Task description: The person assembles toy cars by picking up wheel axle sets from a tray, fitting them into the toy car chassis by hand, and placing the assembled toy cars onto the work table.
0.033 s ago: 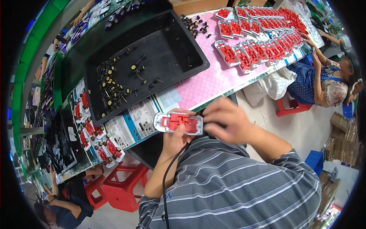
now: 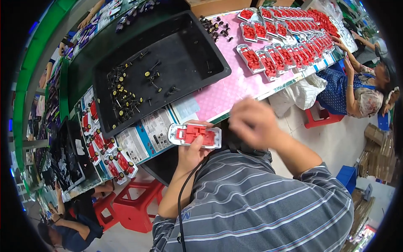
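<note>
My left hand (image 2: 191,156) holds a toy car body (image 2: 194,132), a white shell with a red insert facing up, at the table's front edge. The thumb presses on the red insert and the other fingers are underneath. Just right of the car body, and apart from it, my right hand (image 2: 254,124) is raised and smeared by motion; whether it holds anything cannot be made out. Beyond my hands stands a large black tray (image 2: 168,100) with several wheel-and-axle sets (image 2: 126,101) in it. More axle sets (image 2: 216,28) lie in a pile beside the tray.
Rows of similar red-and-white car bodies (image 2: 289,56) cover the right part of the pink mat (image 2: 226,90). Cars with black wheels (image 2: 119,164) lie on the left. Red stools (image 2: 134,206) stand at lower left. Other people sit on both sides; a white sack (image 2: 298,94) hangs at the right.
My right hand has moved up and slightly right, away from the car body. The car body in my left hand has shifted a little to the left.
</note>
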The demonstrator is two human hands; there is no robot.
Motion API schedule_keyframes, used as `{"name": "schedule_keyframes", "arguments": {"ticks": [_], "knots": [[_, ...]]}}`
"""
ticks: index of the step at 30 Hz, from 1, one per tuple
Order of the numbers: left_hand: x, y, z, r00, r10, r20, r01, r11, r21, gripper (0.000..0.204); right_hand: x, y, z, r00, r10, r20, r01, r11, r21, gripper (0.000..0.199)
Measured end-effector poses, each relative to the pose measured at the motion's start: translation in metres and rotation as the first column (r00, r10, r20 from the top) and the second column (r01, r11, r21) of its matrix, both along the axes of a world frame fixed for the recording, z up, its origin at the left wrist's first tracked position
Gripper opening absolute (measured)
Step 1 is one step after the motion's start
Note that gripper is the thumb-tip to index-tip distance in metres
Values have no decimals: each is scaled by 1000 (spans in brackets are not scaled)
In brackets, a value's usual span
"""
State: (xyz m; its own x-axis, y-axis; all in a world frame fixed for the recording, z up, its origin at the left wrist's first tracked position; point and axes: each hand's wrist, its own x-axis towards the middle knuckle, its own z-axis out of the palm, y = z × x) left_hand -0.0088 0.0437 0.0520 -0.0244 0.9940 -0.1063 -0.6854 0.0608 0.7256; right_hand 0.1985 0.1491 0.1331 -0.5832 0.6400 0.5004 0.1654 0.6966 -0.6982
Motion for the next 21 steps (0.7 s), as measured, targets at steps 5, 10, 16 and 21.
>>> {"name": "schedule_keyframes", "arguments": {"ticks": [5, 10, 16, 21], "knots": [[-19, -9, -6, 997, 52, -62, -55, 997, -52, 39, 20, 142, -41, 887, -438, 149, 420, 897, 138, 9], [-21, -14, -21, 995, 96, -21, -98, 988, -117, 34, -2, 237, -70, 816, -476, 327, 420, 878, 228, 22], [-18, -22, -26, 992, 121, -40, -126, 980, -151, 33, -26, 272, -88, 542, -580, 608, 261, 804, 534, 18], [-23, -20, -26, 988, 144, -49, -150, 973, -175, 38, -18, 228, -60, 822, -505, 265, 442, 858, 263, 17]]}}
